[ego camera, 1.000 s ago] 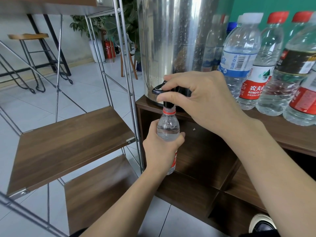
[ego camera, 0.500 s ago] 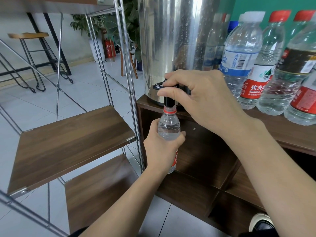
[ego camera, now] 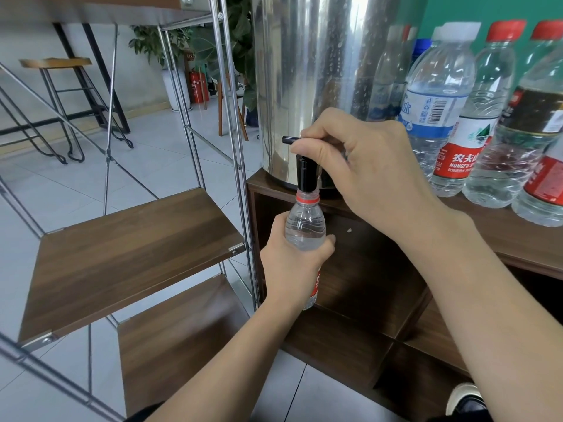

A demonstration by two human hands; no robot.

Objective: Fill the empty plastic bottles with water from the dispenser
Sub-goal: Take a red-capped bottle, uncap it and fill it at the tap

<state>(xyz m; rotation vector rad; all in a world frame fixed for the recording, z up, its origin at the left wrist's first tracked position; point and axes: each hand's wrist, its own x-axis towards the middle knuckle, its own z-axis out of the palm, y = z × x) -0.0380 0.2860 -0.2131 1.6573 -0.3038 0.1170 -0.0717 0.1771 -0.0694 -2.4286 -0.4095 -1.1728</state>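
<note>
Several bottles [ego camera: 438, 95] on wooden cabinet [ego camera: 518, 239]; tiled floor [ego camera: 152, 166].

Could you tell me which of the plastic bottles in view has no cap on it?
The small bottle that the left hand grips under the dispenser's black spout: its neck is open. The bottles standing on the cabinet to the right show caps.

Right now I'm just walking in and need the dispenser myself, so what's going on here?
A person is filling a small plastic bottle at the steel water dispenser. The left hand grips the bottle with its mouth right under the black spout, while the right hand holds the tap lever. The bottle's shoulder looks clear. More capped bottles stand on the wooden cabinet beside the dispenser.
</note>
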